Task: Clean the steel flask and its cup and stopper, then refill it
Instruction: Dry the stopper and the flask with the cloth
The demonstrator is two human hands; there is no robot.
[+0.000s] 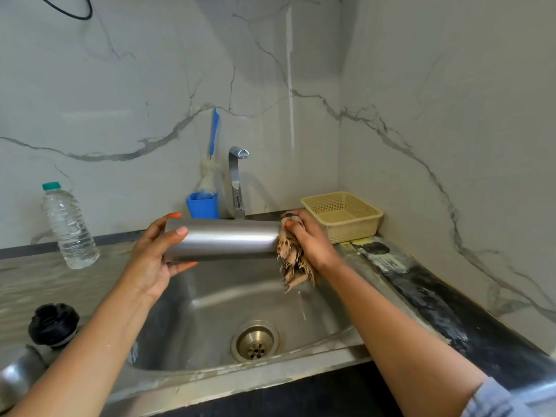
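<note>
Two bare hands work above the stainless steel sink (210, 320). The left hand (153, 263) grips the brushed-steel cylindrical flask (222, 239) at its left end, fingers (161, 222) curled over the top and thumb on the near side. The flask lies horizontal in the air over the basin, in front of the chrome tap (236, 182).

The right hand (311, 243) is at the flask's right end, its fingers (296, 224) closed round a frayed beige cloth (293, 266). The cloth is pressed against that end, with loose threads hanging down. Which end is the mouth: cannot tell.

A black ribbed stopper (54, 323) stands on the marbled surface (27, 284) left of the sink. A shiny steel cup (18, 377) lies just beside it, at the frame's lower-left edge.

A clear plastic water bottle with a teal cap (69, 227) stands upright farther back. A blue holder (203, 206) with a blue-handled brush (213, 133) stands beside the tap. A cream mesh basket (343, 215) sits in the right rear corner.
</note>
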